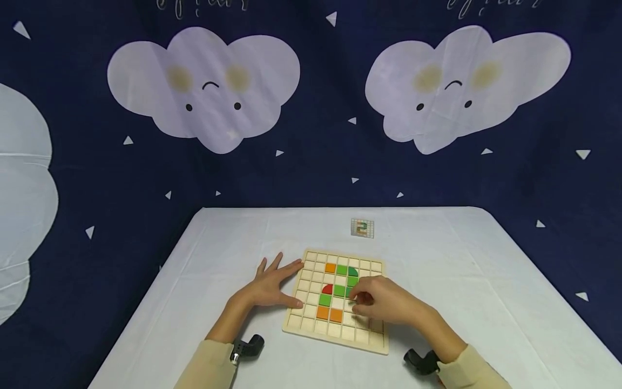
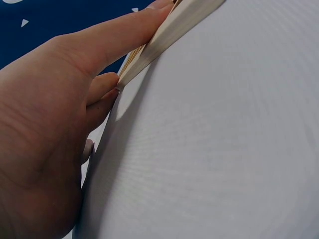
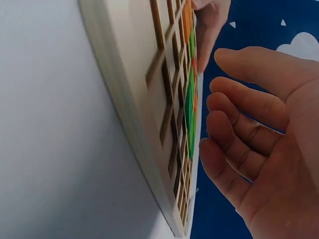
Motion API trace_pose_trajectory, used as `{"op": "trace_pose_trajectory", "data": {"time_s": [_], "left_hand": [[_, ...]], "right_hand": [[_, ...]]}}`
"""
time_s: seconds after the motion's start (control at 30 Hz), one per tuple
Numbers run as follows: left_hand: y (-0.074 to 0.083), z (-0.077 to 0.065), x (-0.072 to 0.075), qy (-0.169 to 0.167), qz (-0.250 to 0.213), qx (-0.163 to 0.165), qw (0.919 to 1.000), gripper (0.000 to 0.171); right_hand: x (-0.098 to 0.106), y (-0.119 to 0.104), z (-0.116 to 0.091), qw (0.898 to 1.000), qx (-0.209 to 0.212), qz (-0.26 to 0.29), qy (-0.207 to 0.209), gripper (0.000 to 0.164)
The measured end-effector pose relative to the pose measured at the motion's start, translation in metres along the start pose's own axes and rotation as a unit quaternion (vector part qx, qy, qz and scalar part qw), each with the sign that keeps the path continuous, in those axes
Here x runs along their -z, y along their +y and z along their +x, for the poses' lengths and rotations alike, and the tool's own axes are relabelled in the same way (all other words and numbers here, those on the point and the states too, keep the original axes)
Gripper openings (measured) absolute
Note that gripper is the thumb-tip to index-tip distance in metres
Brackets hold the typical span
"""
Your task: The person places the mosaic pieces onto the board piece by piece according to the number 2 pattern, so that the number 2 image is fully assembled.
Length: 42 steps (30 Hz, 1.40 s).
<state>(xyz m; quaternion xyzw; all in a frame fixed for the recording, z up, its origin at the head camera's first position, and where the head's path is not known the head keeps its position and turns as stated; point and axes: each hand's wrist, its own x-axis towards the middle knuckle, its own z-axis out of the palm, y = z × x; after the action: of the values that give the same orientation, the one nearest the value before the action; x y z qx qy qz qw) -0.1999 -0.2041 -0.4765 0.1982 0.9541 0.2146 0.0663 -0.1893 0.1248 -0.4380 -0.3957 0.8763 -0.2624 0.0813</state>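
Observation:
A wooden grid board (image 1: pixel 335 339) lies on the white table, with coloured tiles in some of its square cells. My left hand (image 1: pixel 267 287) spreads its fingers at the board's left edge, thumb and index fingertip touching it. In the left wrist view the left hand (image 2: pixel 45 114) lies against the board's side. My right hand (image 1: pixel 389 300) is over the board's right half, fingers loosely bent. In the right wrist view nothing shows between its fingers (image 3: pixel 251 94). Near its fingertips are green squares (image 1: pixel 339 290) and a partly covered dark green piece (image 1: pixel 348 292).
Elsewhere on the board are orange squares (image 1: pixel 323 313), a red rounded piece (image 1: pixel 328 289) and a dark green rounded piece (image 1: pixel 353 271). A small card (image 1: pixel 362 228) with a grid pattern lies behind the board. A dark blue cloth with clouds (image 1: pixel 204 86) hangs beyond the table.

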Motion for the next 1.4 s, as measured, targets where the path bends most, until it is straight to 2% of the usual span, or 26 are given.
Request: {"op": "trace_pose_trajectory", "data": {"time_s": [0.23, 0.67, 0.9, 1.17, 1.4], "left_hand": [[0.000, 0.001, 0.001, 0.001, -0.001, -0.001, 1.0000, 0.108], [0.001, 0.002, 0.001, 0.002, -0.002, 0.002, 1.0000, 0.108], [0.002, 0.000, 0.000, 0.003, -0.004, 0.008, 1.0000, 0.108], [0.001, -0.002, 0.001, -0.002, -0.007, -0.001, 1.0000, 0.107], [0.002, -0.001, 0.002, 0.004, -0.011, -0.006, 0.9999, 0.106]], "right_hand": [[0.008, 0.009, -0.011, 1.000, -0.014, -0.017, 0.006, 0.015], [0.010, 0.023, -0.039, 0.999, -0.023, -0.035, 0.012, 0.013], [0.010, 0.028, -0.053, 0.997, -0.050, -0.048, 0.015, 0.011], [0.012, 0.032, -0.066, 0.998, -0.049, -0.019, 0.017, 0.016], [0.013, 0.037, -0.075, 0.998, -0.043, -0.022, 0.041, 0.024]]}}
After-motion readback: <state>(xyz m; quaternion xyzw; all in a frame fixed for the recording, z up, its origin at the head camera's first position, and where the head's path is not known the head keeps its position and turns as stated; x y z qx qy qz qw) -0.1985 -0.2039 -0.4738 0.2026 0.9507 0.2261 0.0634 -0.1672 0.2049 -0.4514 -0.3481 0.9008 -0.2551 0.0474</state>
